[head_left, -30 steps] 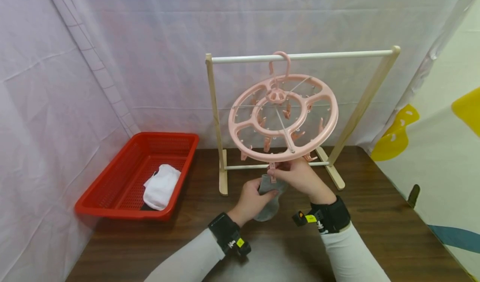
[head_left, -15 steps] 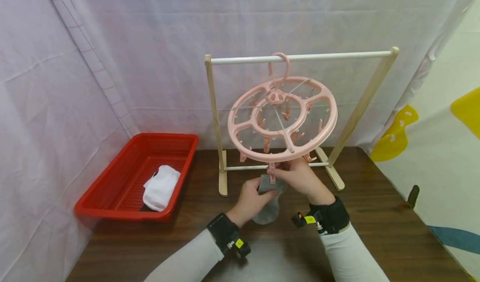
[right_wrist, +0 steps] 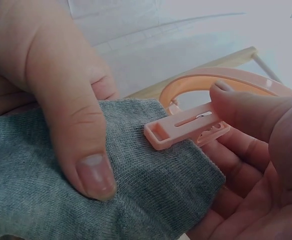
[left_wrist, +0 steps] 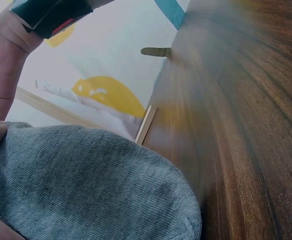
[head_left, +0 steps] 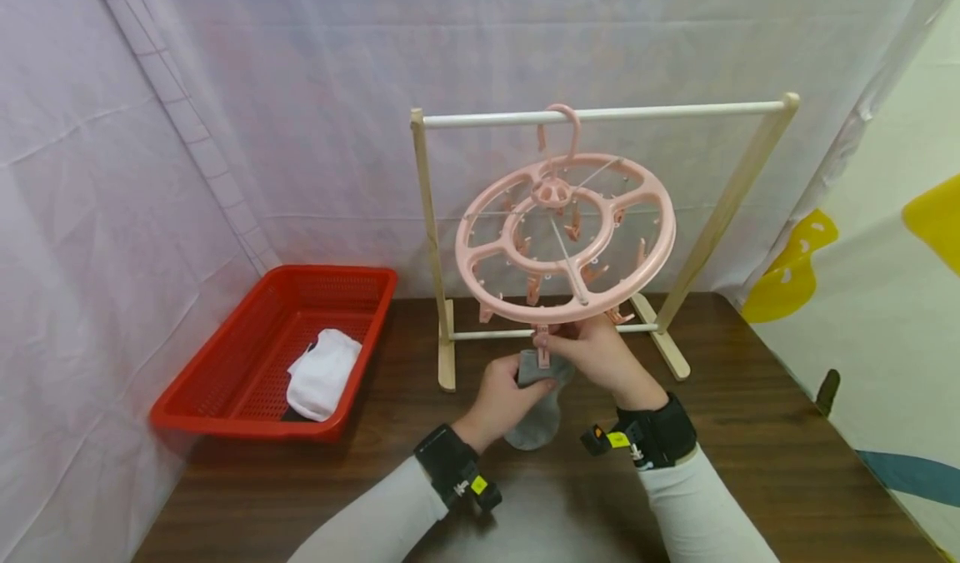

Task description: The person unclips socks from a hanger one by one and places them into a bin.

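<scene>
A grey sock point(head_left: 534, 430) hangs from my left hand point(head_left: 502, 401), which pinches it near the cuff with the thumb on top. My right hand point(head_left: 603, 359) holds a pink clothespin point(head_left: 543, 348) by its handle end, below the front rim of a round pink drying hanger point(head_left: 480, 284). Seen from the right wrist, the clothespin's tip lies over the cuff edge of the sock point(right_wrist: 151, 175), and the right thumb point(right_wrist: 241, 107) presses on its handle end. The left wrist view is largely filled by the sock's grey fabric point(left_wrist: 90, 180).
The hanger hooks over the white bar point(head_left: 675, 112) of a wooden-legged stand. More pink clothespins dangle around its rings. To the left, a red basket point(head_left: 240, 426) holds a white cloth item point(head_left: 324, 376) with something dark under it. Brown wooden tabletop point(head_left: 757, 430) lies beneath everything.
The sock's lower end has sunk slightly, and the clothespin has shifted a little left over the cuff. Both hands keep their holds almost in place.
</scene>
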A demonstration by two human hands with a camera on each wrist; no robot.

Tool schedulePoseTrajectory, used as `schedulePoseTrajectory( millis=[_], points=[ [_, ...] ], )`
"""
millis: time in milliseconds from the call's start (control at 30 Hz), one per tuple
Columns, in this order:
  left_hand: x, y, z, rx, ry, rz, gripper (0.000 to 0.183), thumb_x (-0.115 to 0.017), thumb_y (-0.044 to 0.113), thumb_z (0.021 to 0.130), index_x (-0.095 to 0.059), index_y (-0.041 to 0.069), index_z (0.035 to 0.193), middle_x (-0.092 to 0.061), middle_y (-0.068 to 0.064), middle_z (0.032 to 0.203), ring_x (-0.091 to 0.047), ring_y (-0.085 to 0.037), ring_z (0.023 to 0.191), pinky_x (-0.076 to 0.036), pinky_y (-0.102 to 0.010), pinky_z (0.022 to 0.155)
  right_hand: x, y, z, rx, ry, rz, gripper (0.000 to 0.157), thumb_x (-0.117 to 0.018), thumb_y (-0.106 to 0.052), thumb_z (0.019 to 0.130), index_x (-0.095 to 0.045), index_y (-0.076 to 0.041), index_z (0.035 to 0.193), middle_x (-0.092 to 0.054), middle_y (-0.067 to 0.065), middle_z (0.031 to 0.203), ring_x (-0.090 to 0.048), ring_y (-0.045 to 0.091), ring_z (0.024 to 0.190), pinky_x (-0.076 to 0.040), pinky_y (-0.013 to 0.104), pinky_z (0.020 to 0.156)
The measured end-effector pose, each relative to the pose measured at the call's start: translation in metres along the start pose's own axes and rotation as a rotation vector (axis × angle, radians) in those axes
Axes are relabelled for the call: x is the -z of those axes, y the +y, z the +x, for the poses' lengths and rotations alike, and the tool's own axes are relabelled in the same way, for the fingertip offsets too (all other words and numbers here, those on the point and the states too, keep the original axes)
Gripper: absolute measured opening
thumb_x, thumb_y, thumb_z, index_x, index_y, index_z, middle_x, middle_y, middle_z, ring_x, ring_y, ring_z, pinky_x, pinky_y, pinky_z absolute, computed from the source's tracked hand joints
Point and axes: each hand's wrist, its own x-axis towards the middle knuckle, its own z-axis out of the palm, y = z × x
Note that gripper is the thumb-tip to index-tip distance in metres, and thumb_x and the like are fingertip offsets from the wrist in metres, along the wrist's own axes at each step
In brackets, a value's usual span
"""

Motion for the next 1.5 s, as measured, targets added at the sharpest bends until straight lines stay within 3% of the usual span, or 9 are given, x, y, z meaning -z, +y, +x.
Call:
schedulePoseTrajectory(
  millis=[167, 333, 600, 733, 967, 1167, 1300, 1500],
  points=[
    [-0.004, -0.027, 0.005, -0.01, 0.006, -0.004, 0.025, -0.078, 0.016, 0.08, -0.072, 0.003, 0.101, -0.076, -0.01, 0.095, -0.068, -0.011, 0.086, -0.055, -0.03, 0.076, 0.001, 0.009, 0.0, 0.005, 0.016, 0.01, 0.017, -0.068, 0.0, 0.087, -0.061, 0.002, 0.102, -0.063, 0.019, 0.088, -0.063, 0.021, 0.078, -0.053, 0.03, 0.067],
    [0.0, -0.026, 0.008, 0.003, -0.003, 0.011, 0.025, -0.078, 0.012, 0.079, -0.073, 0.003, 0.102, -0.076, -0.01, 0.097, -0.068, -0.013, 0.089, -0.055, -0.031, 0.079, 0.001, 0.02, 0.002, 0.0, 0.043, 0.05, 0.016, -0.071, -0.007, 0.087, -0.064, -0.006, 0.1, -0.066, 0.013, 0.09, -0.065, 0.021, 0.081, -0.055, 0.032, 0.071],
    [0.006, -0.036, 0.009, -0.028, -0.006, 0.031, 0.025, -0.078, 0.023, 0.081, -0.073, 0.01, 0.103, -0.076, -0.004, 0.099, -0.069, -0.012, 0.09, -0.056, -0.032, 0.079, 0.0, 0.014, 0.001, -0.042, 0.081, 0.062, 0.017, -0.069, 0.0, 0.087, -0.063, 0.0, 0.102, -0.066, 0.018, 0.091, -0.065, 0.018, 0.081, -0.055, 0.029, 0.071],
    [0.014, -0.039, 0.006, -0.035, -0.006, 0.049, 0.025, -0.077, 0.028, 0.082, -0.073, 0.014, 0.102, -0.076, -0.001, 0.097, -0.069, -0.011, 0.088, -0.056, -0.032, 0.076, -0.001, 0.001, 0.0, -0.032, 0.07, 0.046, 0.016, -0.066, 0.003, 0.087, -0.063, 0.002, 0.103, -0.066, 0.025, 0.093, -0.066, 0.021, 0.08, -0.055, 0.03, 0.069],
    [0.035, -0.041, -0.001, -0.021, 0.014, 0.014, 0.028, -0.078, 0.029, 0.081, -0.073, 0.018, 0.106, -0.075, 0.001, 0.102, -0.069, -0.012, 0.09, -0.057, -0.035, 0.077, -0.001, -0.01, 0.0, -0.005, 0.069, -0.027, 0.015, -0.066, 0.002, 0.088, -0.065, -0.001, 0.102, -0.067, 0.02, 0.09, -0.065, 0.025, 0.076, -0.053, 0.033, 0.063],
    [0.049, -0.038, -0.007, -0.001, 0.03, 0.045, 0.03, -0.079, 0.028, 0.08, -0.073, 0.016, 0.107, -0.075, 0.0, 0.101, -0.07, -0.012, 0.089, -0.057, -0.035, 0.076, 0.002, 0.003, 0.002, 0.049, 0.059, -0.021, 0.012, -0.064, 0.002, 0.089, -0.064, 0.003, 0.101, -0.067, 0.02, 0.084, -0.066, 0.034, 0.069, -0.052, 0.036, 0.061],
    [0.057, -0.034, -0.009, 0.0, 0.063, 0.085, 0.03, -0.08, 0.027, 0.079, -0.074, 0.015, 0.105, -0.075, 0.0, 0.098, -0.069, -0.012, 0.087, -0.057, -0.034, 0.075, 0.004, 0.016, 0.003, 0.039, 0.058, -0.04, 0.012, -0.067, -0.004, 0.089, -0.065, -0.004, 0.1, -0.068, 0.014, 0.081, -0.067, 0.031, 0.068, -0.052, 0.033, 0.06],
    [0.078, -0.031, -0.015, -0.004, 0.104, 0.094, 0.029, -0.081, 0.023, 0.079, -0.074, 0.011, 0.104, -0.076, -0.004, 0.097, -0.069, -0.015, 0.085, -0.057, -0.034, 0.074, 0.005, 0.019, 0.001, 0.019, 0.049, -0.056, 0.018, -0.076, -0.012, 0.082, -0.066, -0.009, 0.097, -0.067, 0.011, 0.083, -0.065, 0.025, 0.075, -0.055, 0.033, 0.063]
  ],
)
